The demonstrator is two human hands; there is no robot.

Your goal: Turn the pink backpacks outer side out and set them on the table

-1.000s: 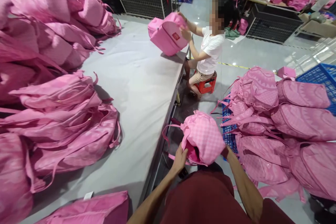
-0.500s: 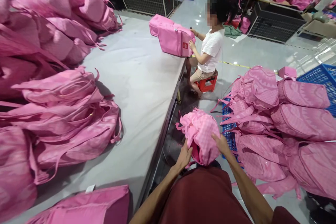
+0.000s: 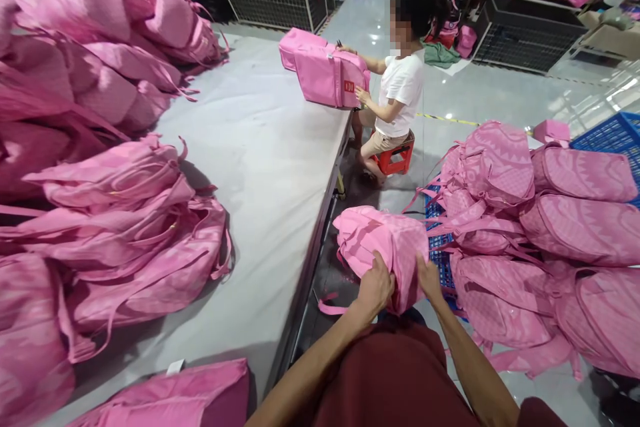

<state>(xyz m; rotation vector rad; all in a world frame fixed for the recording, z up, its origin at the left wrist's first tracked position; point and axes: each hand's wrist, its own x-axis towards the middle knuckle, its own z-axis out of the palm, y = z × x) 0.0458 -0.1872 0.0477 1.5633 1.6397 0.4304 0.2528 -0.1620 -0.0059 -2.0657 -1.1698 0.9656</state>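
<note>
A pink checked backpack (image 3: 370,230) is held in front of my body, beside the table's right edge. My left hand (image 3: 377,287) grips the fabric at its near left side, fingers closed. On the opposite side my right hand (image 3: 429,277) is closed on the bag's cloth, with the fingertips partly hidden. A pink strap (image 3: 333,305) dangles at the lower left of the bag.
The white-topped table (image 3: 250,180) carries heaped pink backpacks (image 3: 145,233) on its left. A seated person (image 3: 400,87) handles a pink bag (image 3: 325,73) at the table's far corner. To my right, several pink backpacks (image 3: 575,227) lie over a blue crate (image 3: 437,240).
The backpack has turned in my hands, and a strap now hangs at its left. My left hand has moved right and up across it. The other person's hands have shifted on their bag.
</note>
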